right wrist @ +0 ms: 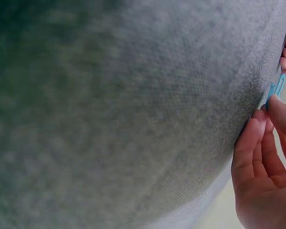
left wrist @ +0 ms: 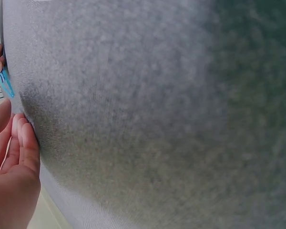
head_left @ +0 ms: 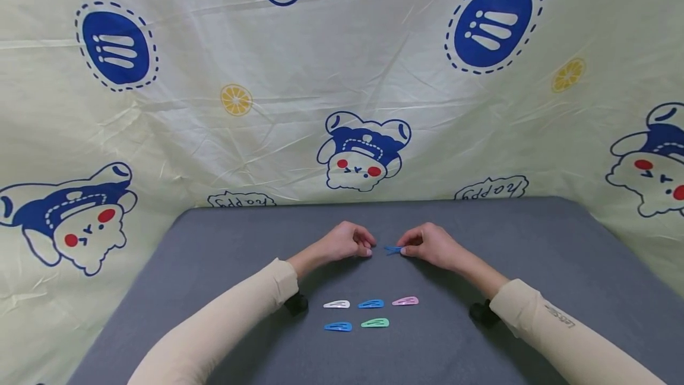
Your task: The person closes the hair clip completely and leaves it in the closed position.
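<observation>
Between thumb and fingertips, my right hand pinches a blue snap hair clip just over the grey table. The clip is sprung open, its two parts spread apart in the right wrist view, and its free end points toward the left hand. My left hand is a short gap to the left, fingers loosely bent with nothing between them. Nearer the body lie several more clips in two rows: white, blue and pink behind, another blue one and a green one in front.
A grey cloth covers the table. Behind it hangs a pale curtain printed with cartoon figures, meeting the table's far edge. Dark wrist bands with cameras sit below both sleeve cuffs, near the tabletop.
</observation>
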Tool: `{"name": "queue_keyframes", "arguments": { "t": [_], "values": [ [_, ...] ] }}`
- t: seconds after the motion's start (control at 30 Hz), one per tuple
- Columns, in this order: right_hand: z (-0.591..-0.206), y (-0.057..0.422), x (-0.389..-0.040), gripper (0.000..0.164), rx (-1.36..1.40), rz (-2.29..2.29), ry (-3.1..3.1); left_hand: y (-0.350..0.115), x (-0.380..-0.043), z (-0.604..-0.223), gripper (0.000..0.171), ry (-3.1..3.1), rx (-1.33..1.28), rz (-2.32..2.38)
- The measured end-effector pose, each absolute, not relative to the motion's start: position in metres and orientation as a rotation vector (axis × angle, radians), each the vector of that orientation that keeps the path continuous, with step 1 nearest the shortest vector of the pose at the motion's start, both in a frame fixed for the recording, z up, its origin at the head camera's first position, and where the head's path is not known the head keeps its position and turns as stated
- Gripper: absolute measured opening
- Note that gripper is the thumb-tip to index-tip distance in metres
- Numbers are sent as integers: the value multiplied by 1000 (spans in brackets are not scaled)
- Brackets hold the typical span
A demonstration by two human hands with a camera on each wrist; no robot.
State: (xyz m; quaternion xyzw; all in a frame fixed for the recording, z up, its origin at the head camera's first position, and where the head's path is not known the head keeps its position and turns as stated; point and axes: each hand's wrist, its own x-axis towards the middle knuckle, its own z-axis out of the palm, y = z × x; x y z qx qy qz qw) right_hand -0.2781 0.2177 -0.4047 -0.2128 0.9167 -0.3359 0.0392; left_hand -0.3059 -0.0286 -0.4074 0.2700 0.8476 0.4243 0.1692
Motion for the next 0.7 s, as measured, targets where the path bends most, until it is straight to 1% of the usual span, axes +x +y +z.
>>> {"name": "queue_keyframes", "arguments": {
  "t": [0.43, 0.7],
  "values": [
    [-400, 214, -266, 7, -549, -1062, 2835, -39, -298, -400, 25, 2421, 755, 1226],
    [-399, 211, -256, 9, -569, -1142, 2904, -47, -291, -394, 24, 2454, 758, 1289]
  ]
}}
